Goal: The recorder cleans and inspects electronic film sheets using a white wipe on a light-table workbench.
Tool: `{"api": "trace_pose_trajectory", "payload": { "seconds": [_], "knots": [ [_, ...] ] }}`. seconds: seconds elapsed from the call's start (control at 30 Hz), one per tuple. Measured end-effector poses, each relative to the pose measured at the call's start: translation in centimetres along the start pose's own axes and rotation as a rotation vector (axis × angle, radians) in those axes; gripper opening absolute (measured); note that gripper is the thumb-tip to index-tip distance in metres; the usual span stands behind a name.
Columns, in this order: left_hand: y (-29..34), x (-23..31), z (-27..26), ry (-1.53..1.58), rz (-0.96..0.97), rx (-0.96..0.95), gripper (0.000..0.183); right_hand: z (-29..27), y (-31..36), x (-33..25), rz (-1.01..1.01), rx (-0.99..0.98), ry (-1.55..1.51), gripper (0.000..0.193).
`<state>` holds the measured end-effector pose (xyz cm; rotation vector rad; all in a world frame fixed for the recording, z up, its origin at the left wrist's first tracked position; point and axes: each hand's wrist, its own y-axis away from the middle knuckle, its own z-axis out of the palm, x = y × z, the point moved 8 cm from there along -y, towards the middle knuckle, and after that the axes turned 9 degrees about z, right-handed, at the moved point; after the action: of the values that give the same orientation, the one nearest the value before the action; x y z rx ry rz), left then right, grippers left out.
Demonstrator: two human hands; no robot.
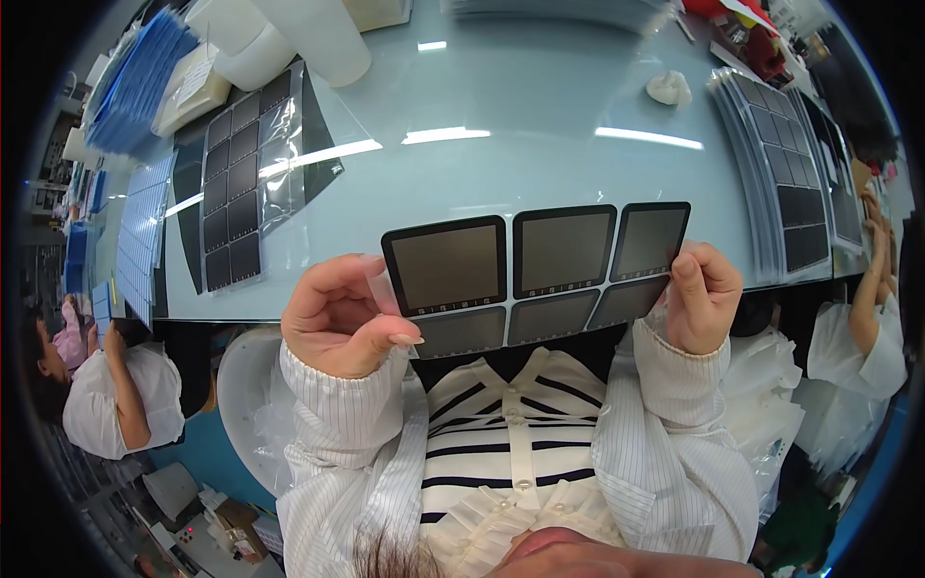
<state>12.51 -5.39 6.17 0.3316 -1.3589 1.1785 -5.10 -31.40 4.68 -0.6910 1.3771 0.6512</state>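
Above the near edge of the table, I hold up a film sheet [562,255] of dark, rounded rectangular panels in two rows, with pale gaps between them. The upper row shows small light marks along its panels' lower edges. My left hand [337,313] pinches the sheet's translucent left margin, thumb below and fingers above. At the opposite end, my right hand [701,297] grips the right edge, with its thumb on the face toward me and the other fingers partly hidden behind. The sheet tilts, its right end a little higher.
Dark-panelled sheets [231,183] in clear film lie at left, near a blue stack [145,82]. White rolls [318,39] stand at the back left. A white wad [668,89] sits before a sheet stack [785,144] at right. Other people [120,395] work on both sides.
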Motion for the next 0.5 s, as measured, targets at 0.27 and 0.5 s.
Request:
{"api": "trace_pose_trajectory", "payload": {
  "seconds": [0.27,0.5],
  "knots": [
    [0.3,0.3,-1.1,-0.012,-0.056,0.079,0.047,0.8,0.1,-0.4,-0.027,-0.043,0.009,0.020],
    [-0.1,0.4,-3.0,-0.050,0.009,0.004,0.040,2.7,0.1,-1.8,-0.069,-0.074,0.052,0.028]
  ]
}}
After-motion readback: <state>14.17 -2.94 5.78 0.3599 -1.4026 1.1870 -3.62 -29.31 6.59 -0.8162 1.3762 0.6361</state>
